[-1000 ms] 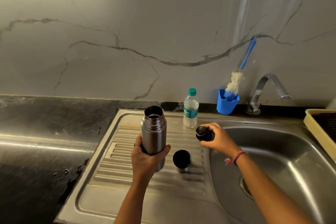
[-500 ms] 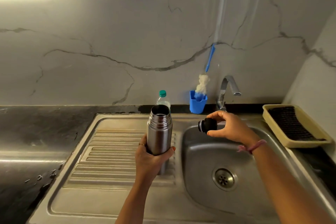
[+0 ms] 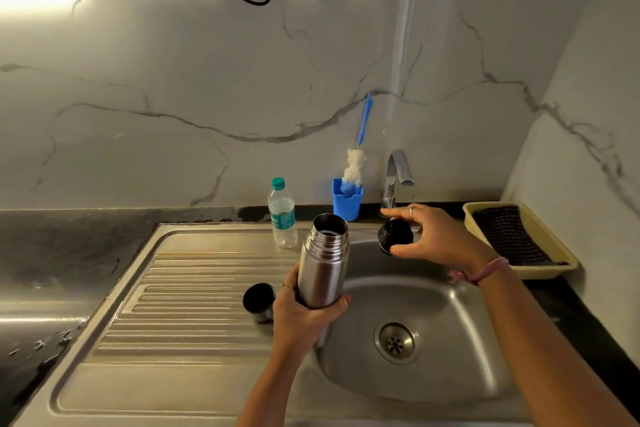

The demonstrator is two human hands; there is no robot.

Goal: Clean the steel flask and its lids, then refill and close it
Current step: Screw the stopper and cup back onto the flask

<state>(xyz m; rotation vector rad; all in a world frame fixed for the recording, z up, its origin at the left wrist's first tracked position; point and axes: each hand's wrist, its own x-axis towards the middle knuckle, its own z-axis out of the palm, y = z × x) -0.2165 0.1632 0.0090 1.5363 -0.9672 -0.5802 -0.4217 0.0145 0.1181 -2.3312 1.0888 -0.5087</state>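
My left hand (image 3: pixel 304 317) grips the lower body of the open steel flask (image 3: pixel 323 263), which tilts slightly right over the sink's left rim. My right hand (image 3: pixel 436 239) holds the black inner lid (image 3: pixel 394 236) above the back of the sink basin (image 3: pixel 450 340), with its index finger stretched toward the base of the tap (image 3: pixel 398 173). The steel cup lid (image 3: pixel 259 302) stands mouth up on the ribbed drainboard (image 3: pixel 194 308), just left of my left hand.
A plastic water bottle (image 3: pixel 283 215) with a green cap stands at the drainboard's back edge. A blue holder (image 3: pixel 347 203) with a bottle brush (image 3: pixel 356 163) sits beside the tap. A yellow tray (image 3: pixel 519 239) with a dark mat lies right of the sink. Black counter lies on the left.
My left hand has carried the flask right toward the basin. My right hand has moved the black lid right and back, close under the tap. The view has shifted, and the cup lid shows again.
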